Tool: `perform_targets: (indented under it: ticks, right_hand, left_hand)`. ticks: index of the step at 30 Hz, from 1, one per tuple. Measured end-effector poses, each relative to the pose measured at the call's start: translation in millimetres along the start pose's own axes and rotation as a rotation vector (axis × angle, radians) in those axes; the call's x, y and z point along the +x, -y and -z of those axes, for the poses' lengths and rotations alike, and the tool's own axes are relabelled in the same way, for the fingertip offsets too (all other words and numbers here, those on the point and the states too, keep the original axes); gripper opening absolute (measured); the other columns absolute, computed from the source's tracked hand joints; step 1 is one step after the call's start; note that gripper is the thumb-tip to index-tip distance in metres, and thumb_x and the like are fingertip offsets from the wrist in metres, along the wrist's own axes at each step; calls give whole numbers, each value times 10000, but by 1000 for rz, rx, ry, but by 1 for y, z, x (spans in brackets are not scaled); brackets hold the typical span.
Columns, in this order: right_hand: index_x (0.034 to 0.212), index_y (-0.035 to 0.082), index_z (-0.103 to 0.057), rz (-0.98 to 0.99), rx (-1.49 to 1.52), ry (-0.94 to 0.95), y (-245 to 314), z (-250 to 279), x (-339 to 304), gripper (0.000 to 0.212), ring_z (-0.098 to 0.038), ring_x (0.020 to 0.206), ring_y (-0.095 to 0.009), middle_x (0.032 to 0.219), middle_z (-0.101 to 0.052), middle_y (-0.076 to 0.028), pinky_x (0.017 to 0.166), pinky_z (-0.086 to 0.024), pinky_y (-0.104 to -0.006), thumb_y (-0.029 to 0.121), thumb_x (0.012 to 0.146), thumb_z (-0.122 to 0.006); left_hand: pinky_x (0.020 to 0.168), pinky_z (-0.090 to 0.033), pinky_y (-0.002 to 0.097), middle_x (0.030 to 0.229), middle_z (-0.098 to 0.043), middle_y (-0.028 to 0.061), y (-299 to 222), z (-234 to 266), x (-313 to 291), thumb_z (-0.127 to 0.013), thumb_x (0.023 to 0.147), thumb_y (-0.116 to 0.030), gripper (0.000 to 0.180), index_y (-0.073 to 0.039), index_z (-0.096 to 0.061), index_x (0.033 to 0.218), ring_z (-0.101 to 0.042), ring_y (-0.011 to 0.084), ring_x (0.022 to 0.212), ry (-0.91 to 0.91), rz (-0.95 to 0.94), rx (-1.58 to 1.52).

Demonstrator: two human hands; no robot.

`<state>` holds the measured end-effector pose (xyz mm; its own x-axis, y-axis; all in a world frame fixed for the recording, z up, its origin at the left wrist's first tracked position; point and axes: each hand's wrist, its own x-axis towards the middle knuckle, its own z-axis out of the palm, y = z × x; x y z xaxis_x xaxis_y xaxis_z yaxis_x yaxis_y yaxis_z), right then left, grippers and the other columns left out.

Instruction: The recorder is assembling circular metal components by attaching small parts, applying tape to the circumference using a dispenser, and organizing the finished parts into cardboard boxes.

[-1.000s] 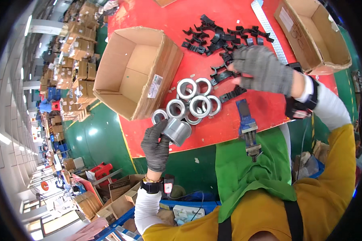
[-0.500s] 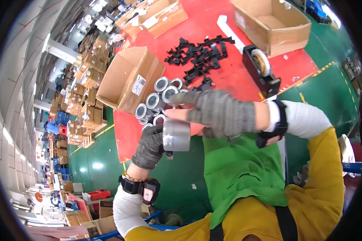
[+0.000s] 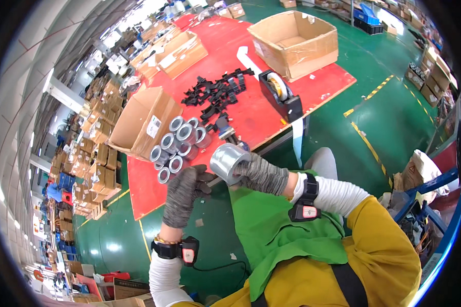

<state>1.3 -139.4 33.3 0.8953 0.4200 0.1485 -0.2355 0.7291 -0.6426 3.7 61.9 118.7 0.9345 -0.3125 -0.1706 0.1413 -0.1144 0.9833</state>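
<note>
My right hand [image 3: 264, 175], in a grey knit glove, grips a shiny silver metal cylinder [image 3: 226, 159] with a wide bore, held tilted over the table's near edge. Beside it to the left, my gloved left hand [image 3: 185, 193] is apart from the cylinder. Its fingers are loosely bent and spread, with nothing visible in them. Just beyond the left hand, several similar silver cylinders [image 3: 185, 134] lie grouped on the red tabletop [image 3: 261, 120]. A pile of black curved clips [image 3: 210, 97] lies farther back.
An open cardboard box [image 3: 138, 120] stands left of the cylinders. Another open box [image 3: 312, 56] is at the back right. A black tape dispenser [image 3: 281, 97] sits near the right edge, with a white strip [image 3: 297, 140] hanging below. Green floor [image 3: 338, 148] surrounds the table.
The silver cylinder, earlier at my left hand with my right hand across it, is now in my right hand. My left hand has come away from it. The whole view has shifted.
</note>
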Motion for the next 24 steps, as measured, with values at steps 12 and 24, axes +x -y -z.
perform_targets:
  ticks: [12,24]
  right_hand:
    - [1275,44,-377,-74,-160,-21,-9,5,-29,592,-565,941,-163,1092,-538,-83,756,-513,-298,226,798,-676]
    - [1218,22,-451,380,-1441,-365,-11,69,-43,628,-489,1047,-341,1125,-505,-195,886,-406,-401,316,715,-684]
  left_hand:
    - [672,-500,288,875,-625,110,30,-49,5,-780,654,-232,534,-13,-497,1051,-620,155,784,-66,-257,558]
    - [651,-511,296,907,-609,121,30,-11,105,-783,653,-183,552,9,-491,1081,-619,162,761,-202,-525,725]
